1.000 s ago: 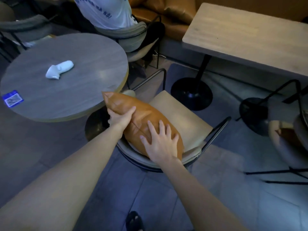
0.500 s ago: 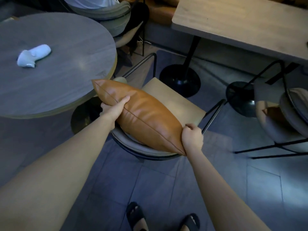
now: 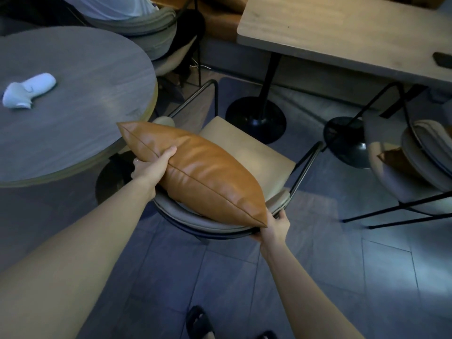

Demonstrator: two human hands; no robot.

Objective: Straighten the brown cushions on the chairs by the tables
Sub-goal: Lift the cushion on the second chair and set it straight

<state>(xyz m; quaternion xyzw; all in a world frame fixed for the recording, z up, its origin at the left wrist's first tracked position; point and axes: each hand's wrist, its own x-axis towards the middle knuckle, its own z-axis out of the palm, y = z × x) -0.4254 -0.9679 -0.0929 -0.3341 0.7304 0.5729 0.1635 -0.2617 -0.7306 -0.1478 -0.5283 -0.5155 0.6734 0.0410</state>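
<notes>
A brown leather cushion [image 3: 208, 172] stands on edge against the curved backrest of a chair [image 3: 247, 152] with a beige seat and black metal frame. My left hand [image 3: 152, 165] grips the cushion's near edge, thumb on top of the seam. My right hand [image 3: 275, 228] is at the cushion's right corner, fingers curled around the backrest rim beneath that corner. A second brown cushion [image 3: 396, 162] lies on another chair [image 3: 420, 167] at the right, partly hidden by that chair's backrest.
A round grey table [image 3: 80, 99] with a white object [image 3: 28, 90] stands left of the chair. A rectangular wooden table [image 3: 342, 35] on a black pedestal stands behind. A person sits in a chair [image 3: 146, 28] at the back. My sandalled feet [image 3: 199, 322] show below.
The cushion has been turned from lying flat under my palms to standing on edge. My right hand slid from its top to the right corner and onto the backrest rim.
</notes>
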